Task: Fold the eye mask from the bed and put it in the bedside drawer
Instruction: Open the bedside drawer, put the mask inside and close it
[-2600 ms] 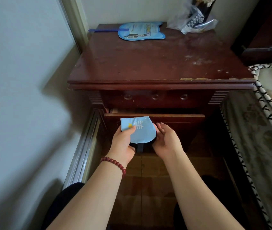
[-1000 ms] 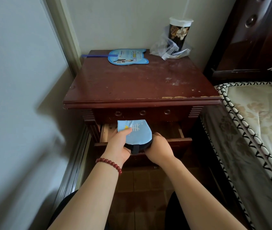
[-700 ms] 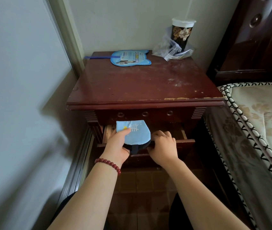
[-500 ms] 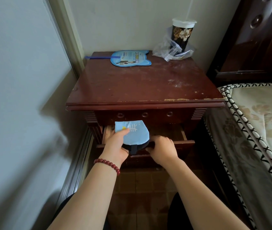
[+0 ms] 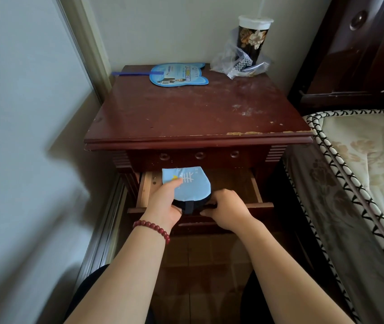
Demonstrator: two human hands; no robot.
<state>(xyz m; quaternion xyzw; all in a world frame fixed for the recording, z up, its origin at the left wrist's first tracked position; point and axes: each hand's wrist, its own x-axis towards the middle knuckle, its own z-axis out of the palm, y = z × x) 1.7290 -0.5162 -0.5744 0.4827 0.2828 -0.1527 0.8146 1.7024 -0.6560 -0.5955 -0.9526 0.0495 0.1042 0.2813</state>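
The folded eye mask [image 5: 191,187] is light blue on top with a dark underside and a black strap. My left hand [image 5: 164,203] grips it, thumb on the blue face, and holds it over the front left part of the open drawer [image 5: 256,190] of the dark wooden bedside table [image 5: 198,113]. My right hand [image 5: 227,210] is curled over the drawer's front edge, beside the mask's lower right rim. The drawer's inside looks bare wood where it shows.
On the table's top lie a blue hand fan [image 5: 178,74] at the back left and a lidded floral cup [image 5: 254,37] with a clear plastic bag [image 5: 235,61] at the back right. The bed [image 5: 359,174] runs along the right. A wall stands close on the left.
The drawer went from nearly closed to pulled out, with my right hand on its front. My left hand has carried the mask from in front of the drawer to over its opening.
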